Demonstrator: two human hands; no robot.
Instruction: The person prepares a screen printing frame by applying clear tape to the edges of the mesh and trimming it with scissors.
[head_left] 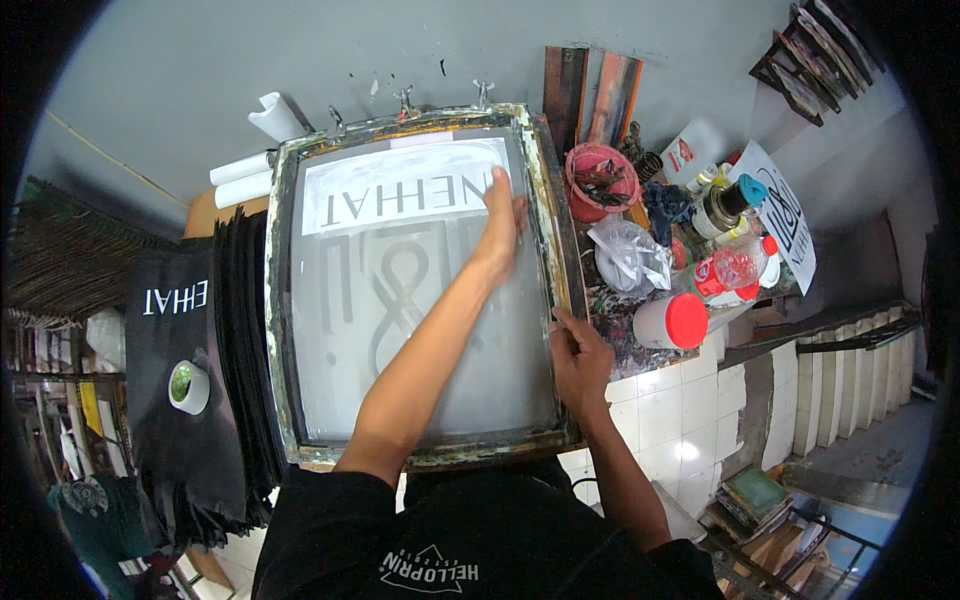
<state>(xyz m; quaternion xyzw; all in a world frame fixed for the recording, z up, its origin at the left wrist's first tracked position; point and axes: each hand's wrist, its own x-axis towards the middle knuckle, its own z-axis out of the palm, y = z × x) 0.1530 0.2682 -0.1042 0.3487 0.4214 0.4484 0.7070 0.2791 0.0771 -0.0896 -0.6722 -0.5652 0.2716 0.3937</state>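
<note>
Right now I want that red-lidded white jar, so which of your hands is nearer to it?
Right. The right hand grips the screen frame's right edge, just left of the red-lidded white jar. The left hand presses on the mesh, farther up and left.

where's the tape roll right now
In the head view the tape roll lies on the person's left, on the stack of black cloth beside the left edge of the printing screen, away from both hands.

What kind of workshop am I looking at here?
Most likely a small screen-printing shop: a large framed mesh printing screen lies under the person's left hand, a stack of black fabric sits beside it, and paint-stained pots and bottles crowd the side.
</note>
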